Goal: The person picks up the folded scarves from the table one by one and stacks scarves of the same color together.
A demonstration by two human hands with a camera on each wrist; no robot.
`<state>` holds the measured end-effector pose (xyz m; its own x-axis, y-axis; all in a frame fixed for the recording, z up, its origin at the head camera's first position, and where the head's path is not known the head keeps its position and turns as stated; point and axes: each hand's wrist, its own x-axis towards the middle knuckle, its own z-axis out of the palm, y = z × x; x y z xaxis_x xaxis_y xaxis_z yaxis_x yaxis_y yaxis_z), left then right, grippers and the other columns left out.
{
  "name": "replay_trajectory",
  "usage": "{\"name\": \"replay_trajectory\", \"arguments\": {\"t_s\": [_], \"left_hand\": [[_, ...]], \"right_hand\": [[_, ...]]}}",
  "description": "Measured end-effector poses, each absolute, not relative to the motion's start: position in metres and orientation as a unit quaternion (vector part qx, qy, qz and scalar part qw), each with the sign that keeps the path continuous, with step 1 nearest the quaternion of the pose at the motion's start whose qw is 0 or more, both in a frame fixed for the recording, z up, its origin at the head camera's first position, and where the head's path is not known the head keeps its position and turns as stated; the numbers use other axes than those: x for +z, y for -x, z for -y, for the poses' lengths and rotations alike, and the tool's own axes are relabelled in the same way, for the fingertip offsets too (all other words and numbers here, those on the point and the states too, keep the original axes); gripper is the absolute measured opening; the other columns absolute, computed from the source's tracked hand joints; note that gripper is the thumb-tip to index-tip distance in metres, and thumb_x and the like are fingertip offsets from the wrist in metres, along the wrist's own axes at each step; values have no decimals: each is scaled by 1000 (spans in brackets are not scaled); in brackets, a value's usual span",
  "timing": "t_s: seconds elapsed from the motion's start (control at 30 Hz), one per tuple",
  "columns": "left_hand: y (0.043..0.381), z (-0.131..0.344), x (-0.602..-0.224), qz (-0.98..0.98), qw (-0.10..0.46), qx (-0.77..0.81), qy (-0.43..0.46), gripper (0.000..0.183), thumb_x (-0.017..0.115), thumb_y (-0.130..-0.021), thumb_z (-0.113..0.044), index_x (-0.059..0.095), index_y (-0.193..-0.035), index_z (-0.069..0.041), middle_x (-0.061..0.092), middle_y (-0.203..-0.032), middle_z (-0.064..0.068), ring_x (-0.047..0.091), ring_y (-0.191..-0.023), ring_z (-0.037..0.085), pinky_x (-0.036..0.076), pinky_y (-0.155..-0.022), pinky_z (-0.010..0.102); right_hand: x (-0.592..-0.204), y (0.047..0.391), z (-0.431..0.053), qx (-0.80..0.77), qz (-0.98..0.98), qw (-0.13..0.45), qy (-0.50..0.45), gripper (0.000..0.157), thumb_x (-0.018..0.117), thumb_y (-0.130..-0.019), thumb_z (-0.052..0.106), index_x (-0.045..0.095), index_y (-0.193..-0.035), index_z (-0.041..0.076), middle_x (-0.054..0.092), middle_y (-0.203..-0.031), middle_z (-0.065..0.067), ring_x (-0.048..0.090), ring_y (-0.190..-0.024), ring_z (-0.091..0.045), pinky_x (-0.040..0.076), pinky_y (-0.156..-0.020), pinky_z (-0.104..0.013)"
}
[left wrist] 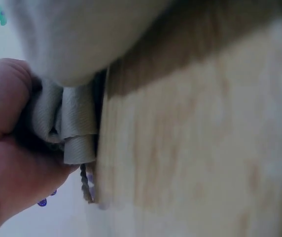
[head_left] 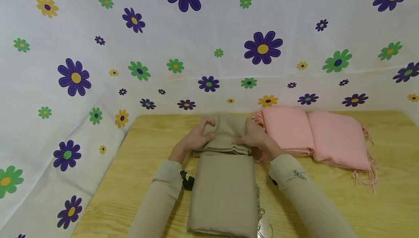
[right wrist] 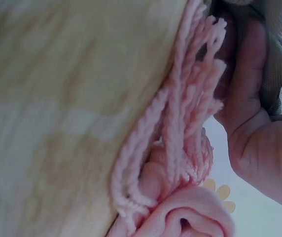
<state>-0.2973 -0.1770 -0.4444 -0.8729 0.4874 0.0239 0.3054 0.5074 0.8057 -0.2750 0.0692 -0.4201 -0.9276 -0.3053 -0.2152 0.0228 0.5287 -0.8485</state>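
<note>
Two folded beige scarves lie one behind the other on the wooden table. My left hand (head_left: 197, 136) grips the left side of the far scarf (head_left: 225, 130), its thumb on top. On the opposite side my right hand (head_left: 254, 135) holds the same scarf, thumb also over the cloth. Layered folds (left wrist: 79, 116) and a twisted tassel (left wrist: 85, 182) show beside the left hand (left wrist: 13, 163) in the left wrist view. Toward me, the near beige scarf (head_left: 224, 194) lies flat between my forearms, touching or almost touching the far one. Most fingertips are hidden under the cloth.
Two folded pink scarves, one (head_left: 288, 130) beside my right hand and another (head_left: 338, 139) farther right, lie side by side. Pink fringe (right wrist: 180, 113) hangs close to the right hand. Behind the table (head_left: 147, 136) rises a white flowered cloth (head_left: 222, 23).
</note>
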Motion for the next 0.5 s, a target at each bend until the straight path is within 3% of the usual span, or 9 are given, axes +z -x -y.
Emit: {"name": "replay_trajectory", "arguments": {"t_s": [0.07, 0.3, 0.5], "left_hand": [[297, 176, -443, -869, 102, 428, -227, 31, 56, -99, -3, 39, -125, -7, 45, -134, 28, 45, -121, 38, 33, -108, 53], [292, 169, -431, -911, 88, 352, -194, 29, 56, -99, -13, 42, -124, -14, 56, -123, 28, 53, -101, 35, 42, -97, 51], [292, 165, -426, -918, 91, 336, -187, 29, 56, -99, -13, 42, -124, -15, 58, -117, 28, 53, -93, 34, 42, -92, 48]], "right_hand": [[-420, 275, -69, -474, -859, 175, 81, 100, 73, -90, 16, 0, -154, -9, 30, -150, -33, 33, -138, -42, 30, -113, -51], [-419, 273, -66, -486, -856, 159, 81, 79, 74, -89, 12, 22, -143, -11, 40, -137, -30, 42, -127, -38, 33, -109, -50], [-420, 273, -65, -449, -876, 160, 67, 86, 71, -91, 16, 14, -148, -13, 36, -144, -34, 37, -135, -41, 31, -112, -50]]}}
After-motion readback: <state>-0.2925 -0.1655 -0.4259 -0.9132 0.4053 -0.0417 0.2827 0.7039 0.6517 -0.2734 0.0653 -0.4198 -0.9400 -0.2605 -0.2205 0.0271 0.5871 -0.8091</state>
